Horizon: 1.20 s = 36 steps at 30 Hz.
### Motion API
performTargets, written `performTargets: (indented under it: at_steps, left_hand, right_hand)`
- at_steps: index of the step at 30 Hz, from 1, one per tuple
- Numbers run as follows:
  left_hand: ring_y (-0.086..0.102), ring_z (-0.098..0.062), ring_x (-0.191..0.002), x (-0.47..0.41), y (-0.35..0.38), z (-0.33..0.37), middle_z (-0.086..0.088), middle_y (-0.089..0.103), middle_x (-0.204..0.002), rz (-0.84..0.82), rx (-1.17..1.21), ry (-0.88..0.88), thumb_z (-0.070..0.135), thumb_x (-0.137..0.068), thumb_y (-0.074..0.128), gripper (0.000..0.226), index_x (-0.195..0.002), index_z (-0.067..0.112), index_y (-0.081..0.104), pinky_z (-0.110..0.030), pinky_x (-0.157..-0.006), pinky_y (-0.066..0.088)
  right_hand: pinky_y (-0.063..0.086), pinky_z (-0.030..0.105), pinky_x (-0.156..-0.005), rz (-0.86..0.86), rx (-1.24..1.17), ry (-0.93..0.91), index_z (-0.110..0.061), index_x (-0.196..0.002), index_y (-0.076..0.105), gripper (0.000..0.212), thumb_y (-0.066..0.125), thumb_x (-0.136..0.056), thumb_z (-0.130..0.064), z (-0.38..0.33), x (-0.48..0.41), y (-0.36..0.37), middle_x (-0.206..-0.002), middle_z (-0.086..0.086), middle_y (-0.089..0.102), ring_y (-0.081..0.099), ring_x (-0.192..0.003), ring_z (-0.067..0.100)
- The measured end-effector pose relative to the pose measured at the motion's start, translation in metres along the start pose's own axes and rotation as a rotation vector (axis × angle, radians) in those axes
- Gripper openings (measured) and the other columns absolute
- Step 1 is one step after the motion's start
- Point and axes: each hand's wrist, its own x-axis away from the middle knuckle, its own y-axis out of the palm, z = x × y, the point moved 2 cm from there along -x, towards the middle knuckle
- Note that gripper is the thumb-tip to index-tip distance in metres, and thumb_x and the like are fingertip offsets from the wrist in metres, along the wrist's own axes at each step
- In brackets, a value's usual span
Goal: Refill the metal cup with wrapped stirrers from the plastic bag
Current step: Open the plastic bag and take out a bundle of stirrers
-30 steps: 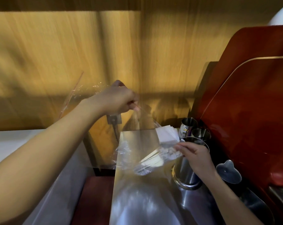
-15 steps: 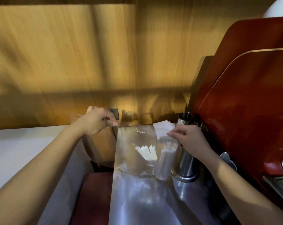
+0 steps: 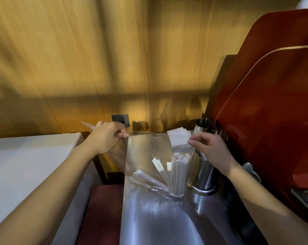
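Note:
A clear plastic bag [image 3: 146,156] stands upright on the steel counter, holding white paper-wrapped stirrers [image 3: 176,174] that fan out from its bottom. My left hand [image 3: 107,137] pinches the bag's top left edge. My right hand [image 3: 211,149] pinches the bag's top right edge, directly above the large metal cup [image 3: 202,175], which stands right of the bag and touches it. The cup's inside is hidden by my right hand.
Two smaller metal cups [image 3: 203,125] stand behind, by a stack of white napkins [image 3: 178,137]. A red coffee machine [image 3: 273,103] fills the right side. A wooden wall [image 3: 114,59] runs behind, with a dark socket [image 3: 120,119]. A white counter [image 3: 25,156] lies left.
My left hand dropped from high in the air to counter height, lowering the bag until it stands upright. My right hand rose from the bag's lower part to its top edge.

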Motion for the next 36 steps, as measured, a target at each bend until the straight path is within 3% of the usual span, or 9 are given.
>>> performTargets:
  at_steps: [5, 8, 12, 15, 20, 24, 31, 34, 36]
  left_hand:
    - [0.055, -0.012, -0.081, 0.000, 0.007, -0.004, 0.016, 0.059, -0.076, -0.029, 0.033, -0.020, 0.030, -0.087, 0.059, 0.021, -0.072, 0.042, 0.050, -0.033, -0.079, 0.026]
    - [0.062, -0.018, -0.087, 0.001, 0.009, -0.007, 0.007, 0.071, -0.083, 0.000, 0.051, -0.011, 0.027, -0.086, 0.063, 0.007, -0.079, 0.028, 0.066, -0.038, -0.084, 0.035]
    - [0.061, -0.018, -0.087, 0.004, 0.011, -0.009, 0.012, 0.066, -0.078, 0.013, 0.112, -0.043, 0.020, -0.085, 0.065, 0.011, -0.076, 0.024, 0.068, -0.046, -0.090, 0.043]
    - [0.063, -0.020, -0.088, 0.009, 0.013, -0.012, 0.005, 0.071, -0.083, 0.023, 0.165, -0.080, 0.024, -0.086, 0.063, 0.012, -0.077, 0.018, 0.069, -0.042, -0.087, 0.044]
    - [0.062, -0.020, -0.092, 0.012, 0.015, -0.018, -0.001, 0.072, -0.088, -0.036, 0.159, -0.093, 0.012, -0.088, 0.059, 0.013, -0.081, 0.017, 0.069, -0.046, -0.091, 0.045]
    - [0.062, -0.021, -0.088, 0.014, 0.020, -0.018, -0.001, 0.072, -0.087, 0.008, 0.123, -0.087, 0.005, -0.087, 0.056, 0.016, -0.081, 0.015, 0.067, -0.046, -0.090, 0.045]
    - [0.060, -0.018, -0.085, 0.017, 0.025, -0.012, 0.004, 0.068, -0.084, -0.127, 0.137, -0.104, 0.022, -0.086, 0.063, 0.004, -0.087, 0.026, 0.064, -0.045, -0.088, 0.044]
    - [0.062, -0.020, -0.086, 0.017, 0.023, -0.004, -0.001, 0.070, -0.089, -0.018, 0.246, -0.090, 0.012, -0.088, 0.059, 0.021, -0.073, 0.026, 0.063, -0.035, -0.077, 0.046]
    - [0.061, -0.020, -0.083, 0.015, 0.021, -0.001, -0.002, 0.070, -0.087, 0.026, 0.223, -0.065, 0.012, -0.088, 0.060, 0.011, -0.081, 0.017, 0.067, -0.033, -0.072, 0.046]
  right_hand:
    - [0.045, 0.030, -0.072, 0.086, -0.049, 0.030, -0.017, -0.071, 0.069, 0.014, 0.064, -0.083, -0.012, 0.008, 0.006, 0.003, -0.070, 0.002, 0.067, 0.059, -0.069, 0.013]
    - [0.046, 0.023, -0.072, 0.231, -0.075, -0.090, -0.025, -0.071, 0.069, 0.017, 0.062, -0.084, -0.016, -0.005, 0.004, -0.001, -0.069, -0.001, 0.068, 0.061, -0.068, 0.008]
    - [0.047, 0.027, -0.067, 0.063, 0.075, -0.144, -0.024, -0.069, 0.067, 0.016, 0.063, -0.083, -0.019, -0.015, 0.000, 0.004, -0.067, -0.002, 0.066, 0.059, -0.066, 0.007]
    - [0.047, 0.019, -0.066, 0.181, 0.013, -0.162, -0.034, -0.069, 0.067, 0.021, 0.065, -0.082, -0.017, -0.016, -0.003, -0.001, -0.066, -0.009, 0.068, 0.060, -0.067, 0.003]
    - [0.050, 0.029, -0.070, 0.136, 0.049, -0.163, -0.034, -0.072, 0.068, 0.017, 0.065, -0.081, -0.020, -0.018, -0.006, 0.002, -0.073, -0.004, 0.070, 0.064, -0.074, 0.013]
    - [0.049, 0.031, -0.069, 0.045, 0.107, -0.173, -0.019, -0.074, 0.071, 0.009, 0.066, -0.081, -0.017, -0.022, -0.006, 0.009, -0.071, 0.000, 0.069, 0.063, -0.072, 0.015]
    - [0.044, 0.021, -0.064, 0.058, 0.175, -0.230, -0.008, -0.079, 0.071, 0.007, 0.066, -0.081, -0.013, -0.024, -0.006, 0.024, -0.072, 0.003, 0.066, 0.060, -0.069, 0.016]
    - [0.047, 0.014, -0.061, 0.146, 0.072, -0.196, -0.018, -0.079, 0.070, 0.006, 0.065, -0.082, -0.017, -0.021, -0.012, 0.018, -0.071, -0.001, 0.067, 0.060, -0.066, 0.004]
    - [0.048, 0.013, -0.062, 0.144, 0.010, -0.139, -0.024, -0.075, 0.068, 0.010, 0.064, -0.083, -0.018, -0.015, -0.014, 0.013, -0.070, -0.003, 0.066, 0.060, -0.064, 0.002]
